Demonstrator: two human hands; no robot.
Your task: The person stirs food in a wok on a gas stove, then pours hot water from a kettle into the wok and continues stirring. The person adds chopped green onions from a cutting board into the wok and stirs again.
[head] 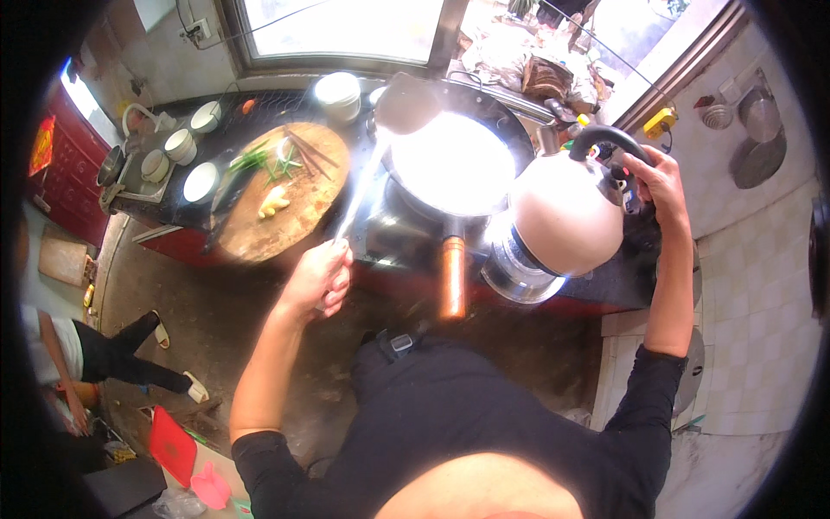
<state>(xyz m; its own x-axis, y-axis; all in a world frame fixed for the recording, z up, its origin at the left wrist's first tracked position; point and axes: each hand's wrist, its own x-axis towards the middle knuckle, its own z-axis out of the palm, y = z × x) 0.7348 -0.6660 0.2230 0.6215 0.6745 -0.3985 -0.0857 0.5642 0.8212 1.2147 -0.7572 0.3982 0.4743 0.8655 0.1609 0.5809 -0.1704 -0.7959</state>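
My left hand (322,279) grips the handle of a metal spatula (363,188), whose broad blade lies over the far left rim of a wok (515,123). Glare hides what is inside the wok; its wooden handle (453,276) points towards me. My right hand (658,178) is closed around the black handle of a large kettle (564,211). The kettle is raised and tilted at the wok's right side, above a metal bowl or pot (519,279). Left of the wok lies a round wooden chopping board (305,214) with ginger (273,202) and cut green vegetables (249,159).
White bowls (201,183) and a lidded white tub (338,94) stand on the dark counter, near the sink (146,181). A cleaver or knife (224,220) lies along the board's left edge. Another person (110,357) is at the far left. Bottles stand behind the kettle.
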